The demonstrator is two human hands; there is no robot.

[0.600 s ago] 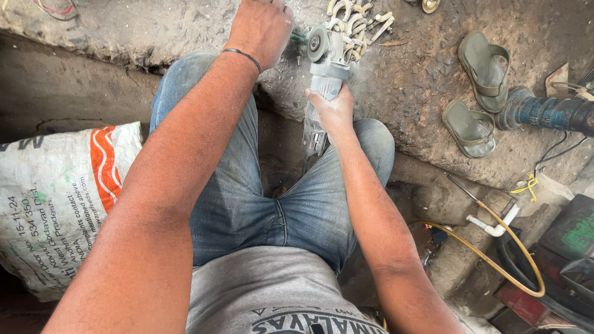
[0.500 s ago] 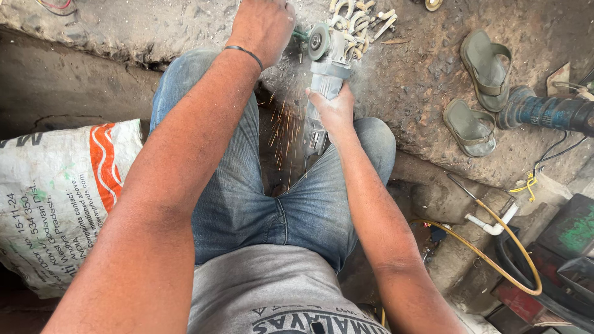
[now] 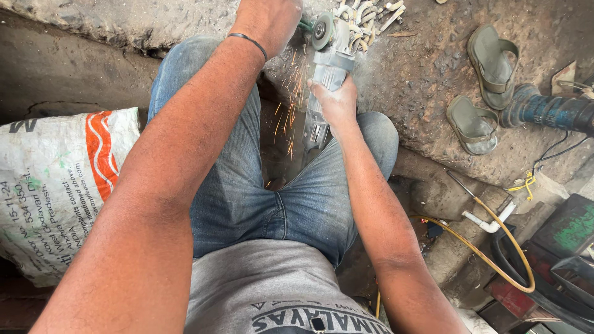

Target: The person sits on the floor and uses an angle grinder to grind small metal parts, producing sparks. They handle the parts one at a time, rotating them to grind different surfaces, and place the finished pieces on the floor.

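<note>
Head view, looking down over bent knees in blue jeans (image 3: 247,185).

Now throws a dense spray of orange sparks (image 3: 288,105) from the grinding disc (image 3: 322,29) down between the knees. Shows none in the earliest picture and only a faint scatter in the one after it. Reads as the disc now biting harder into metal, so grinding looks fully under way rather than just starting.

Grips the grey angle grinder (image 3: 328,68) in the right hand (image 3: 337,99), fingers clenched around the body, disc end pointing away towards the rough ground. Keeps the grinder in much the same spot as before, just beyond the right knee.

Reaches the left hand (image 3: 267,21) to the top edge of the frame, just beside the disc, a thin dark bracelet (image 3: 247,43) on the wrist. Shows only the back of that hand; cannot tell how the fingers sit or what they press against the disc.

Leaves the surroundings as they were:
- a heap of pale metal pieces (image 3: 365,13) just past the disc
- two green sandals (image 3: 492,55) well apart to the right
- a blue pipe (image 3: 550,111) beyond them
- a yellow hose (image 3: 495,247) curling at lower right
- a printed white sack (image 3: 55,185) beside the left thigh
</note>
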